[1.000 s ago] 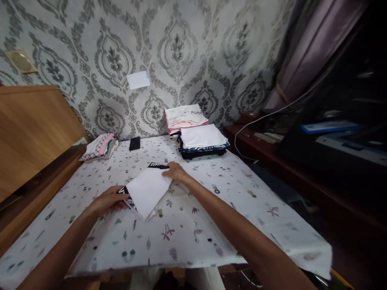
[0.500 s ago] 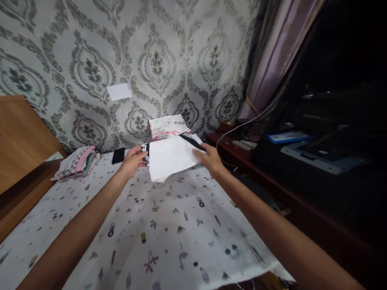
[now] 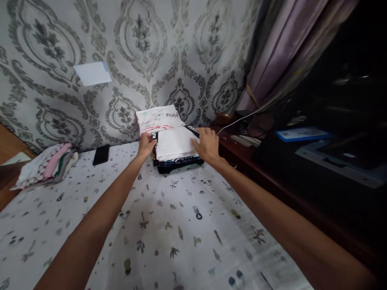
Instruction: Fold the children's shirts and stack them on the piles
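Note:
A white folded garment with black lettered bands at its sides lies on top of a dark folded cloth pile on the bed. My left hand pinches the garment's left edge, thumb over the black band. At the right edge, my right hand is closed on the cloth, its fingers bent over the other band. Just behind stands another white folded cloth with lettering and red marks, partly covered by the garment in my hands.
The bed sheet has small printed figures. To the left are a black phone and a stack of folded clothes. A dark red table with a blue-edged item and a white cable borders the right side.
The white garment has come down onto the dark pile, which now shows beneath it. Both hands went with it, still at its edges. The view has shifted right and closer.

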Available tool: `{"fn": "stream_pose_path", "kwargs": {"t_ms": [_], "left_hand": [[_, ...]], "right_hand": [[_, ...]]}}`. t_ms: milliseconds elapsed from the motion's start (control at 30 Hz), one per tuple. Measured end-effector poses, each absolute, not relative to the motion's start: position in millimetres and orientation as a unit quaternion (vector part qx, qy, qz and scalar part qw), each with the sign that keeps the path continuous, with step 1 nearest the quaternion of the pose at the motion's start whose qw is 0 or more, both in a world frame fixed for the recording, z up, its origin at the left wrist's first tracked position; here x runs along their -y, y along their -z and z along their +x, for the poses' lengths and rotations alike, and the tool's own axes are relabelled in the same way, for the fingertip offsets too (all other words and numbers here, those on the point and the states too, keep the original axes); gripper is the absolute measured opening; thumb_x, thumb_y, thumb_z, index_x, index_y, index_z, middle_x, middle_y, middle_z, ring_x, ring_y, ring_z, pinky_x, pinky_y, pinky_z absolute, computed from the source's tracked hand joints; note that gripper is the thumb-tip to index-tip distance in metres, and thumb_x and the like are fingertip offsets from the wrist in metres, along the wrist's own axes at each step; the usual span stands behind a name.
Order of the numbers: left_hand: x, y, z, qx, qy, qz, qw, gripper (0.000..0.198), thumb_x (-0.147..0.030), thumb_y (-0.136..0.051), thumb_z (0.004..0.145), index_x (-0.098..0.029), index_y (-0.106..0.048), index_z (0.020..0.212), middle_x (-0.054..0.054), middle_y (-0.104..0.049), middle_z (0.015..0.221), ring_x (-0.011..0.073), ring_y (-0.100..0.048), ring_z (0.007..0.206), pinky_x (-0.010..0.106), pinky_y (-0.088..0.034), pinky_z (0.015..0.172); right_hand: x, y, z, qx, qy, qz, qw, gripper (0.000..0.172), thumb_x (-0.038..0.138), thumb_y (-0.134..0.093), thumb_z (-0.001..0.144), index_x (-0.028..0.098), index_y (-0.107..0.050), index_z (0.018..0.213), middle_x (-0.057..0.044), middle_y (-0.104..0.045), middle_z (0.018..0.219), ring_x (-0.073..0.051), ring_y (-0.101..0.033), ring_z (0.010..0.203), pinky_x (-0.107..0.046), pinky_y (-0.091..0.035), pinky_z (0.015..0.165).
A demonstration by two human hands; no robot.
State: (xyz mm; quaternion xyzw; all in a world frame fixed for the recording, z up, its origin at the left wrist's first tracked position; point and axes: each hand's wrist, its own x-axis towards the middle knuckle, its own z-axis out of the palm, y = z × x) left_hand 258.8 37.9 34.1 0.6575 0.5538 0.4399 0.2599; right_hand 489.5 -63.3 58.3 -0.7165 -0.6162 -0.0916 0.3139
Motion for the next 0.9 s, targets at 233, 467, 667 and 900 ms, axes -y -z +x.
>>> {"fn": "stream_pose_path", "kwargs": {"t_ms": [233, 467, 667, 900], "left_hand": [[30, 3, 182, -0.497, -0.44, 0.647, 0.376, 0.026, -0.025, -0.058, 0.09, -0.024, -0.045, 0.112, 0.001, -0.058, 0.091, 0.0153, -0.064, 0.078, 0.023, -0.05, 0.061], [51, -22, -5, -0.69, -0.312, 0.653, 0.013, 0.033, -0.02, -0.052, 0.087, -0.019, -0.057, 0.12, 0.014, -0.061, 0.117, 0.0309, -0.055, 0.117, 0.046, -0.042, 0.102], [46, -38, -107, -0.777, -0.145, 0.592, -0.159, 0.054, -0.031, -0.057, 0.09, -0.015, -0.05, 0.141, 0.026, -0.036, 0.153, 0.0473, -0.03, 0.142, 0.065, -0.027, 0.11], [33, -30, -141, -0.843, -0.146, 0.513, -0.07, 0.066, -0.052, -0.06, 0.087, -0.019, -0.047, 0.143, 0.029, -0.04, 0.147, 0.0518, -0.037, 0.135, 0.065, -0.037, 0.101]], "right_hand": [[28, -60, 413, 0.729, 0.066, -0.639, 0.236, 0.062, 0.066, -0.045, 0.094, 0.033, -0.051, 0.146, -0.012, -0.035, 0.162, -0.045, -0.02, 0.149, -0.077, -0.014, 0.11], [4, -22, 405, 0.728, 0.032, -0.657, 0.194, 0.065, 0.068, -0.04, 0.095, 0.034, -0.049, 0.15, -0.015, -0.035, 0.162, -0.047, -0.018, 0.15, -0.079, -0.011, 0.109], [2, -21, 403, 0.721, 0.059, -0.667, 0.178, 0.064, 0.068, -0.035, 0.096, 0.037, -0.046, 0.151, -0.012, -0.035, 0.163, -0.045, -0.02, 0.15, -0.077, -0.014, 0.109], [2, -20, 400, 0.72, 0.074, -0.671, 0.161, 0.063, 0.065, -0.035, 0.097, 0.036, -0.044, 0.153, -0.014, -0.035, 0.163, -0.045, -0.022, 0.15, -0.078, -0.016, 0.109]]}}
